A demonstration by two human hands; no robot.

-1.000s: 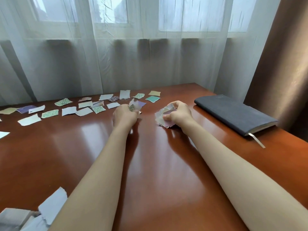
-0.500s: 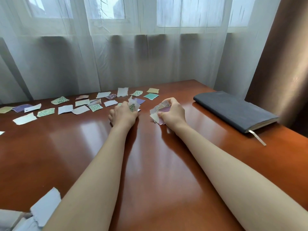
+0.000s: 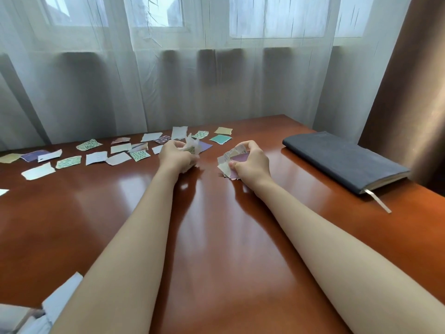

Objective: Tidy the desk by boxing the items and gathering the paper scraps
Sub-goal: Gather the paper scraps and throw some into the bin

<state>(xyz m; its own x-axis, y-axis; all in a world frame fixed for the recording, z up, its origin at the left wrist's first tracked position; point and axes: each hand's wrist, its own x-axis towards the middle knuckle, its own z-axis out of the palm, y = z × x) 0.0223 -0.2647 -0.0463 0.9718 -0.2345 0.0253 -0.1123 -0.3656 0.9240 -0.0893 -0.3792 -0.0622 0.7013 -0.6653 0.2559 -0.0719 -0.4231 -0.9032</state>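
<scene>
Both hands clutch paper scraps [image 3: 232,160] — loose scraps [image 3: 96,157] beyond.

The setting is looking like a study corner in a home, or a small private office. A glossy reddish-brown wooden desk [image 3: 72,225] is standing right up against a window [image 3: 277,18]. Sheer white curtains [image 3: 168,88] are hanging in front of it and letting daylight through, and a heavy brown drape [image 3: 414,92] is hanging at the right. A dark grey notebook [image 3: 342,159] with a ribbon marker [image 3: 378,203] is lying on the desk, and paper scraps [image 3: 96,157] are lying scattered near the far edge.
</scene>
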